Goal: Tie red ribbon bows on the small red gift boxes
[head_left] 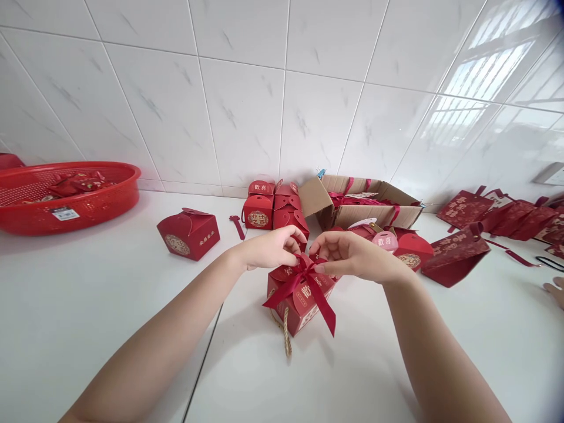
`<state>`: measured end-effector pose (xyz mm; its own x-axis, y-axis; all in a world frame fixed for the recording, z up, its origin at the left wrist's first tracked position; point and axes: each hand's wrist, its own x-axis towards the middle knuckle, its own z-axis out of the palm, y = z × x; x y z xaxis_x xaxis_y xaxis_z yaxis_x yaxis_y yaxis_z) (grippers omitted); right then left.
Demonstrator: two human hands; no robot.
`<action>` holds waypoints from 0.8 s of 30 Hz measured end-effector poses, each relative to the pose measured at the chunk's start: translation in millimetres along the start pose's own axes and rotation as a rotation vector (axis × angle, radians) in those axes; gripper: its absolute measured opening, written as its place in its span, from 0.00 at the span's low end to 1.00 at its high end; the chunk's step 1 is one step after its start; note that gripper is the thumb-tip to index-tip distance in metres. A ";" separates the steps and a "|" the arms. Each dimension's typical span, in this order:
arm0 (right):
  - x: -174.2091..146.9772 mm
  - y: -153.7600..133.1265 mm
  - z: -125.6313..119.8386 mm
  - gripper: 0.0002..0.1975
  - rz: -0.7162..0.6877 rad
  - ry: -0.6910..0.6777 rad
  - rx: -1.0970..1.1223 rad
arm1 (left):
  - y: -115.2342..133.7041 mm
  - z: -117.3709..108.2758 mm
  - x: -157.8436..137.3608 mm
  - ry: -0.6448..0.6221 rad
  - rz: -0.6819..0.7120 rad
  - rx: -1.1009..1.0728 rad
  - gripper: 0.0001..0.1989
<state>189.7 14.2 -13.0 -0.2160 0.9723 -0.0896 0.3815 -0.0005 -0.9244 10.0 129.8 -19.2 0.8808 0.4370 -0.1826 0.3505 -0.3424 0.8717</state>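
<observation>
A red gift box with printed lettering stands on the white table before me. On its top sits a dark red ribbon tied in a bow, its two tails hanging down over the sides. My left hand pinches the ribbon from the left, with thumb and fingers bent together. From the right, my right hand grips the bow with its thumb near the knot; its other fingers curl behind. A twisted rope handle hangs off the box's near left side.
A red plastic basket with red packets stands far left, near a closed red box. Along the wall are stacked small boxes and an open cardboard carton of ribbons. Red bags lie right, where another person's fingers show.
</observation>
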 end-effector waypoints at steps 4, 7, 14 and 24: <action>0.7 0.0 5.4 0.09 -0.012 0.041 -0.244 | 1.0 0.1 -2.1 0.019 -0.013 0.168 0.18; 0.7 1.2 9.6 0.11 -0.017 0.039 -0.397 | 1.1 2.3 -2.2 0.067 -0.009 0.250 0.17; 2.2 2.7 17.5 0.18 0.009 0.077 -0.547 | 2.0 6.0 -3.6 0.236 0.056 0.370 0.09; 1.6 -1.7 19.3 0.14 0.005 -0.062 -0.596 | 4.1 8.8 -3.5 0.300 0.049 0.483 0.04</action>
<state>171.4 11.3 -18.7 -0.2585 0.9570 -0.1313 0.8171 0.1441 -0.5582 11.1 119.6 -18.9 0.7955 0.6038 0.0512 0.4794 -0.6787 0.5564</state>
